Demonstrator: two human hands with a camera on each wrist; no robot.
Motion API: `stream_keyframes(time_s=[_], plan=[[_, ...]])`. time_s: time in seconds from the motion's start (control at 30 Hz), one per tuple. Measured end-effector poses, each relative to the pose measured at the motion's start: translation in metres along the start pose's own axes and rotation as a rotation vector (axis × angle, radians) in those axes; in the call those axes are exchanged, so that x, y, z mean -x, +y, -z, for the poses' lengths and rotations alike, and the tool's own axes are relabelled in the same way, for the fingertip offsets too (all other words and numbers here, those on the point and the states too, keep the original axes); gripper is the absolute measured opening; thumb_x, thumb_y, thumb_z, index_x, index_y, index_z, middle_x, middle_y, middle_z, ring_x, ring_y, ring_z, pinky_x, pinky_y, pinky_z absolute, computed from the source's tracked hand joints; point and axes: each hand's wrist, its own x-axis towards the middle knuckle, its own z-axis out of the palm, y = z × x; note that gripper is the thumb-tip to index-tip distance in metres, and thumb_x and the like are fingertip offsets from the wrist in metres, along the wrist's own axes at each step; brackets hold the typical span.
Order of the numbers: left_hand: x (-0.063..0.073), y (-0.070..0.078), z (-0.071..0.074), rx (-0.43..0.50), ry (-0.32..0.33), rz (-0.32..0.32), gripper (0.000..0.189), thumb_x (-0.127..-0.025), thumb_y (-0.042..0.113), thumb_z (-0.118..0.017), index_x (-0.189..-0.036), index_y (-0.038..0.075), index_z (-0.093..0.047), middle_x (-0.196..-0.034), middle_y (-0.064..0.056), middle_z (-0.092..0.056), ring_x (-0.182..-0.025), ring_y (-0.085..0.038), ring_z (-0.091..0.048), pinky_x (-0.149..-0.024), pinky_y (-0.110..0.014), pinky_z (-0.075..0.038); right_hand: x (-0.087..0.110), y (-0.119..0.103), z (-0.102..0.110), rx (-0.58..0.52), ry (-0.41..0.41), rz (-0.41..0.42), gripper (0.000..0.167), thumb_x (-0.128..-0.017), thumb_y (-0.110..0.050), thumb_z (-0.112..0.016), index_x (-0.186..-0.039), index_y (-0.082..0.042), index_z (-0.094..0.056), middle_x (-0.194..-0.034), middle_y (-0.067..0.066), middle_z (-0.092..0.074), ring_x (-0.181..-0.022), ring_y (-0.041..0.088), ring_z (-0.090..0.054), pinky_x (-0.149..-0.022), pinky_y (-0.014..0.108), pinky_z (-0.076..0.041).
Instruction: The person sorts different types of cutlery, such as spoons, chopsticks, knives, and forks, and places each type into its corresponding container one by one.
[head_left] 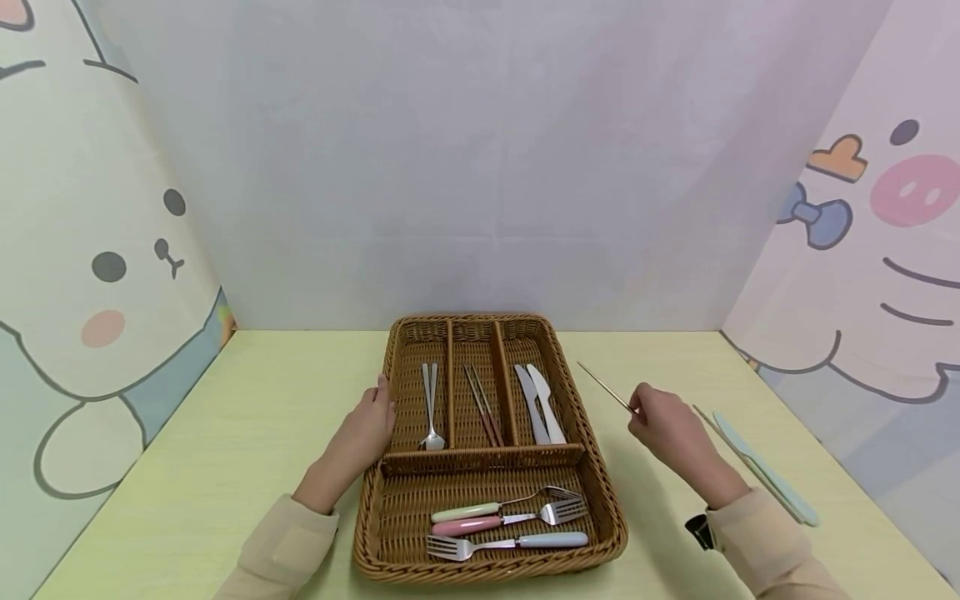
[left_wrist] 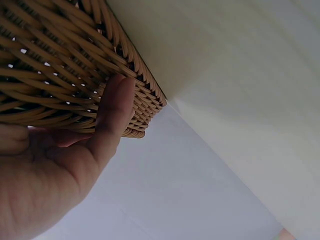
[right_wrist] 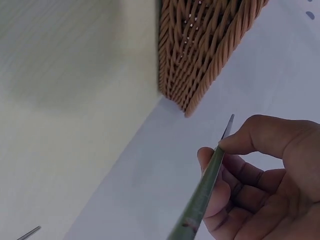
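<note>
My left hand grips the left rim of a brown wicker cutlery tray; the left wrist view shows a finger lying along the woven outer wall. To the right of the tray, my right hand pinches a chopstick between thumb and fingers. It has a green handle and a thin metal end pointing up toward the tray's right side. Two red-handled chopsticks lie in the tray's middle back compartment, two spoons in the left one, and two table knives in the right one.
Three forks, green-handled, pink-handled and pale blue-handled, lie in the wide front compartment. On the table at right rest another chopstick and a mint-green knife. A pale curtain stands behind.
</note>
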Motion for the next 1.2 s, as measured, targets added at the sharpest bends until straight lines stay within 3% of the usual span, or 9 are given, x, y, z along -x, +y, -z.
stream_keyframes(time_s=[0.23,0.57,0.9,1.2], plan=[[0.0,0.0,0.0,0.002,-0.007,0.005,0.053,-0.097,0.012,-0.037,-0.137,-0.018,-0.02,-0.121,-0.034,-0.047,-0.061,-0.022,-0.056,-0.05,-0.028,-0.044,-0.009,-0.023,-0.001,-0.023,-0.021,0.044,0.01,-0.077,0.003,-0.05,-0.084,0.0,-0.057,-0.06,0.0,-0.048,-0.052,0.012,-0.038,-0.05,0.027,-0.035],[-0.001,-0.002,-0.002,0.01,0.001,0.003,0.053,-0.097,0.012,-0.036,-0.137,-0.018,-0.02,-0.121,-0.034,-0.047,-0.056,-0.018,-0.053,-0.047,-0.026,-0.042,-0.022,-0.06,0.001,0.011,-0.06,0.116,0.01,-0.079,0.004,-0.051,-0.086,0.0,-0.056,-0.069,0.004,-0.054,-0.059,0.014,-0.043,-0.054,0.028,-0.039],[-0.001,-0.003,-0.003,-0.002,0.009,-0.007,0.052,-0.097,0.012,-0.037,-0.137,-0.018,-0.021,-0.119,-0.034,-0.048,-0.055,-0.018,-0.052,-0.046,-0.026,-0.041,-0.036,-0.091,-0.003,-0.022,-0.08,0.184,0.01,-0.081,0.005,-0.049,-0.08,-0.003,-0.054,-0.064,0.002,-0.049,-0.056,0.012,-0.039,-0.052,0.025,-0.035],[-0.001,-0.002,-0.002,0.009,0.003,-0.007,0.053,-0.097,0.012,-0.037,-0.137,-0.018,-0.02,-0.12,-0.034,-0.047,-0.056,-0.018,-0.053,-0.047,-0.026,-0.042,-0.05,-0.114,-0.015,-0.047,-0.168,0.168,0.015,-0.081,0.004,-0.051,-0.093,0.001,-0.059,-0.073,0.007,-0.059,-0.054,0.011,-0.047,-0.05,0.025,-0.039]])
